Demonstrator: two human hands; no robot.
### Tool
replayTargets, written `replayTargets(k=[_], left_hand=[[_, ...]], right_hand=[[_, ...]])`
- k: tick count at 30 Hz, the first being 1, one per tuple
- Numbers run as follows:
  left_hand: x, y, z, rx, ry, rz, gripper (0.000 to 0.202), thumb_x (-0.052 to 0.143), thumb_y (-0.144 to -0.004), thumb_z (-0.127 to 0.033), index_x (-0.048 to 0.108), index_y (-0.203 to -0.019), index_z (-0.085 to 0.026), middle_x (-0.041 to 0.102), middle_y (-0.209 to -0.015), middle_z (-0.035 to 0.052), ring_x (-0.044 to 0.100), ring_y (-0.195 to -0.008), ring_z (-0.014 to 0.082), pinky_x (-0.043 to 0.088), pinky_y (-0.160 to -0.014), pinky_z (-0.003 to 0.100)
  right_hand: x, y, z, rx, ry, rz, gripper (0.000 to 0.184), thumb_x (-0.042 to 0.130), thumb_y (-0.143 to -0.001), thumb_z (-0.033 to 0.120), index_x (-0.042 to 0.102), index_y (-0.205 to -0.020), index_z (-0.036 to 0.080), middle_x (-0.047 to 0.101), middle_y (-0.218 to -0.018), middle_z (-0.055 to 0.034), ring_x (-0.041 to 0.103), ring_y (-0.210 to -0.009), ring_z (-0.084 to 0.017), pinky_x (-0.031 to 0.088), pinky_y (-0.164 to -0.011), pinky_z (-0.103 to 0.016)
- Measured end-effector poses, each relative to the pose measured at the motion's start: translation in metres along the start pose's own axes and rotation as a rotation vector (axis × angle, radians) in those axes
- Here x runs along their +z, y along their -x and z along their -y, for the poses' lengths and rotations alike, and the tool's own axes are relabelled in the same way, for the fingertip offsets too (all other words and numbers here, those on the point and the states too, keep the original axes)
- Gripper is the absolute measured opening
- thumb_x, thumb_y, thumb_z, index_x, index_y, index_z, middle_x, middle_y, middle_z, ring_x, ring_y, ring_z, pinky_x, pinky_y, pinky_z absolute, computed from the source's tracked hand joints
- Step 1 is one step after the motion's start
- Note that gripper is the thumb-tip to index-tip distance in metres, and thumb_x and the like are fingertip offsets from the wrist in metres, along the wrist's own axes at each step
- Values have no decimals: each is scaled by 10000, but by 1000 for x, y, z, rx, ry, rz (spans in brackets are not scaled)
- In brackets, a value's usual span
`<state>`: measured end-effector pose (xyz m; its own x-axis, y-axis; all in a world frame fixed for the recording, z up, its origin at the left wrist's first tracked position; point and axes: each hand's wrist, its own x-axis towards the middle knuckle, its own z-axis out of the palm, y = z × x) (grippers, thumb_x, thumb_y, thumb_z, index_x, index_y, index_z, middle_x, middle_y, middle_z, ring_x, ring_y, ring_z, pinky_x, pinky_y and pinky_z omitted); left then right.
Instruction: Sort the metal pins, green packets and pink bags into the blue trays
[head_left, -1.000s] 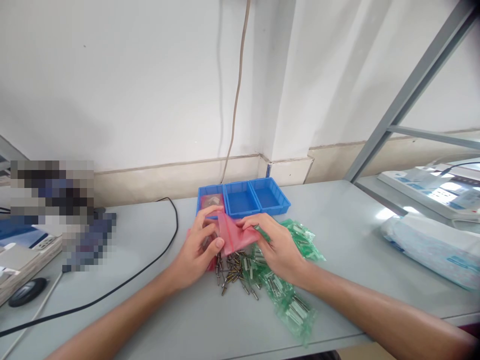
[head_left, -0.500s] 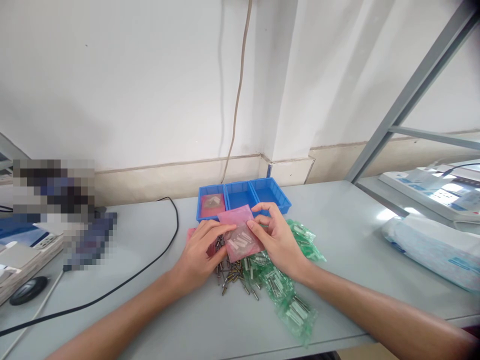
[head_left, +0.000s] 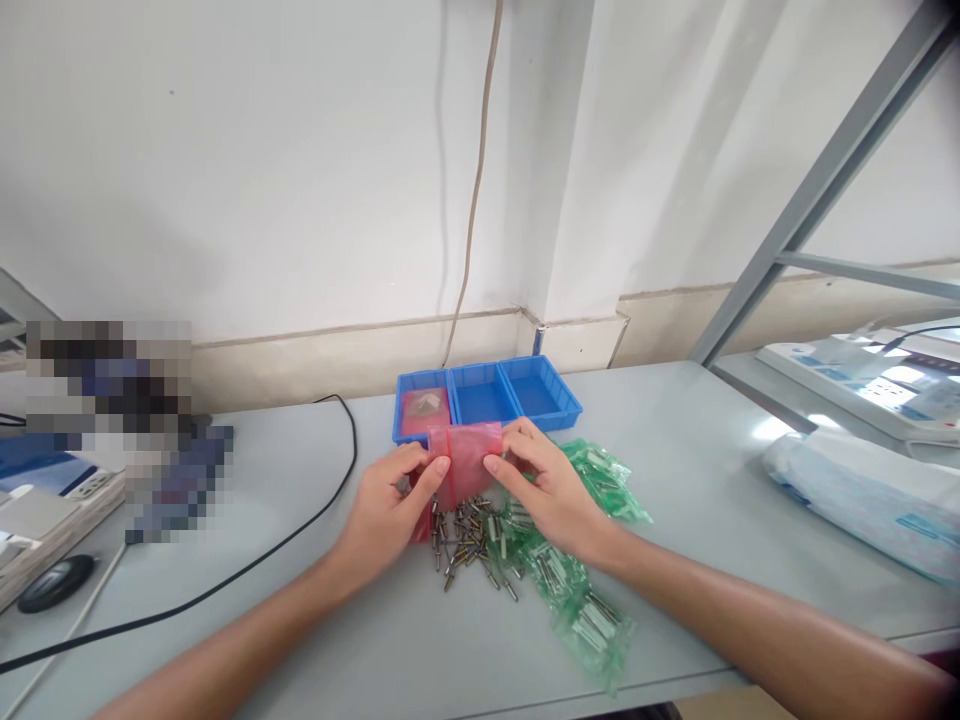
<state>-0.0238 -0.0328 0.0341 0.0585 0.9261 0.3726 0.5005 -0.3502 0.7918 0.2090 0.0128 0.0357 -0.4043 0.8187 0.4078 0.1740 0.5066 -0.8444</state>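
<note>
A pink plastic bag [head_left: 472, 458] is stretched between my two hands, above a heap of small metal pins that look like rivets [head_left: 466, 535]. My left hand [head_left: 391, 508] pinches the bag's left side between thumb and fingers. On the right side, my right hand [head_left: 546, 488] grips it the same way. Another piece of pink plastic [head_left: 421, 527] lies partly hidden under my left hand. Green plastic packets [head_left: 596, 625] holding metal and white parts lie beside and in front of my right hand. Whatever is inside the held bag cannot be made out now.
Behind my hands stand three joined blue trays [head_left: 541, 390]; the left one holds a pink bag [head_left: 426, 405] with parts. A black cable [head_left: 300, 540] crosses the left side near a black mouse [head_left: 57, 583]. A white-blue plastic package [head_left: 862, 500] and a grey metal frame [head_left: 780, 240] are on the right.
The pink bag has been turned and folded, so its white contents no longer show. My left hand has shifted its hold to the left edge; my right hand has moved slightly.
</note>
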Motion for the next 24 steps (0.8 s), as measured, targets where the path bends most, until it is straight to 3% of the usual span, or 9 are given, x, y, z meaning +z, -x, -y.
replayTargets(k=[4,5,7,9,11,13,16,20,24], left_hand=[[1,1,1,85,-59,-14,458,559,-1107,-419,576,-709,-192,552,-793,11,521,-772,171,454,-746,307],[0,2,2,121,-77,-24,435,559,-1109,-394,619,-731,-188,600,-881,35,545,-804,174,476,-770,316],[-2,2,4,228,-124,-58,381,551,-1110,-329,711,-797,-181,638,-1257,108,603,-942,195,520,-845,346],[-6,1,7,394,-200,-69,328,551,-1100,-272,779,-880,-188,422,-1650,110,606,-1174,253,535,-958,401],[-12,0,10,575,-307,-22,263,568,-1086,-244,811,-995,-202,319,-1755,85,531,-1368,325,500,-1083,477],[-16,0,12,684,-395,46,250,562,-1085,-237,804,-1146,-213,475,-1681,106,468,-1452,365,437,-1172,549],[-15,0,16,709,-437,64,369,531,-1086,-197,707,-1409,-232,694,-1449,116,476,-1442,358,424,-1186,570],[-6,2,23,646,-434,-18,624,509,-1049,-59,484,-1640,-259,735,-1289,109,566,-1295,284,492,-1134,476],[-3,0,25,602,-395,-51,607,444,-1053,-15,533,-1593,-277,730,-1268,91,588,-1212,247,502,-1108,434]], right_hand=[[2,0,-4,129,-140,-18,220,646,-1061,427,611,-942,245,564,-807,29,523,-700,-163,436,-650,-297],[3,0,-4,160,-192,-20,218,662,-1053,431,590,-955,250,551,-763,44,511,-661,-156,431,-623,-291],[4,-1,-4,193,-294,-26,238,700,-1030,428,549,-959,259,553,-737,58,511,-618,-148,432,-579,-280],[3,-2,-3,189,-360,-42,256,741,-1002,421,541,-983,263,575,-755,58,512,-591,-139,432,-547,-271],[2,-3,-2,174,-361,-59,252,758,-989,427,573,-1003,258,582,-752,52,511,-578,-136,428,-529,-268],[1,-3,-1,158,-325,-79,236,746,-997,447,626,-990,244,590,-752,36,517,-586,-139,430,-529,-269],[0,-2,0,173,-275,-94,294,644,-1057,498,683,-944,229,605,-751,15,496,-564,-135,394,-508,-275],[-1,-1,-1,181,-243,-75,373,540,-1102,528,706,-944,233,552,-680,23,462,-541,-141,366,-510,-285],[-1,-1,-2,139,-190,-67,267,622,-1061,498,733,-1092,257,635,-889,-13,506,-586,-138,415,-533,-289]])
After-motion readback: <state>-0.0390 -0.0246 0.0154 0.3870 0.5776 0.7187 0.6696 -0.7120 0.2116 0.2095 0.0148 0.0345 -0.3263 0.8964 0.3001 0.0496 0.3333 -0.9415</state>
